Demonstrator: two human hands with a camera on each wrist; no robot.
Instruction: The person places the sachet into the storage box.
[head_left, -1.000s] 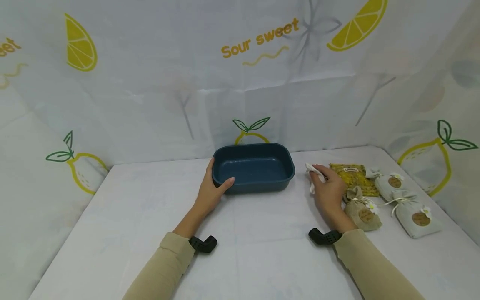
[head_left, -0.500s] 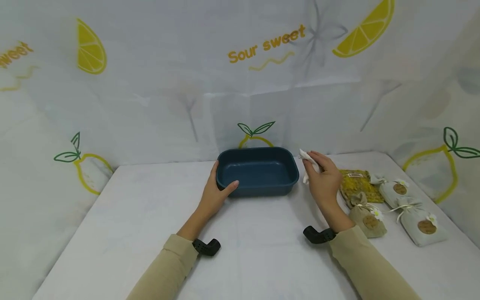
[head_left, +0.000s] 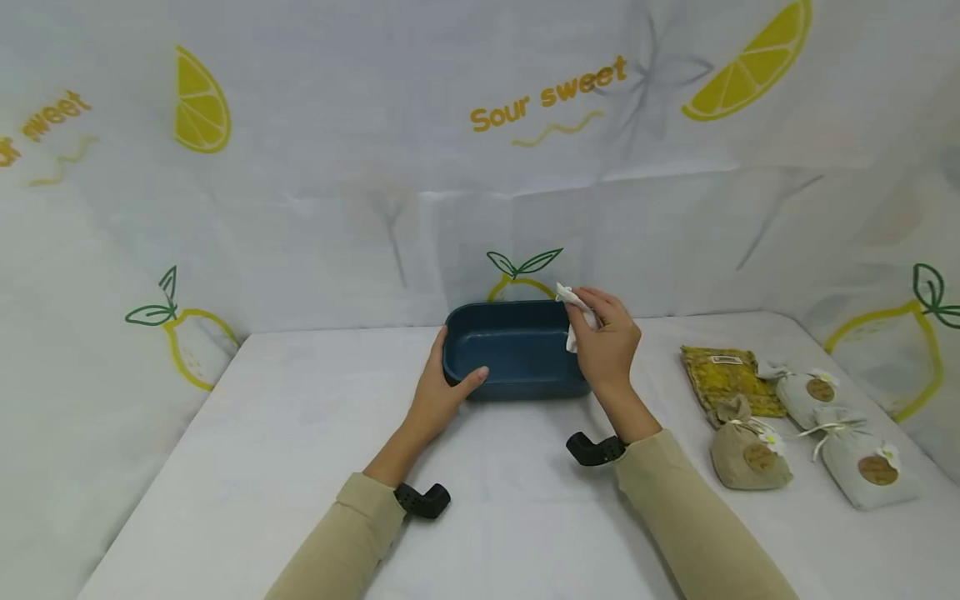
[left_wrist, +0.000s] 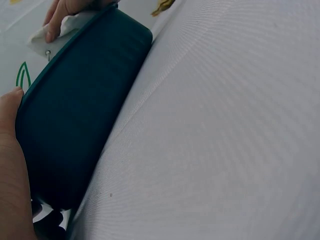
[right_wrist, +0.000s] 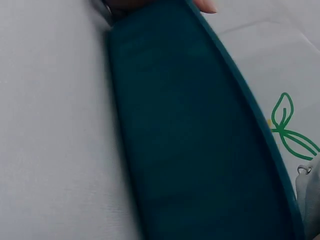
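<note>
A dark blue rectangular tub (head_left: 517, 389) stands near the back edge of the table. My left hand (head_left: 437, 396) grips its left end, thumb over the front rim and fingers along the outer side. Over the tub's right end, my right hand (head_left: 609, 346) pinches a small piece of white cloth (head_left: 572, 340) between thumb and fingers. A little metal ring (left_wrist: 48, 53) shows on this cloth in the left wrist view. The tub's side wall (right_wrist: 195, 125) fills much of the right wrist view, where the cloth is mostly cut off.
At the right lie a yellow packet (head_left: 720, 383), a tan drawstring sachet (head_left: 738, 462) and two white sachets, one behind (head_left: 798, 400) and one in front (head_left: 855, 479). A lemon-printed white cloth backdrop (head_left: 337, 208) rises behind the white table (head_left: 480, 517).
My right hand has carried the white cloth leftward, from beside the packet to over the tub's right end. My left hand keeps its grip on the tub. The head view has shifted slightly.
</note>
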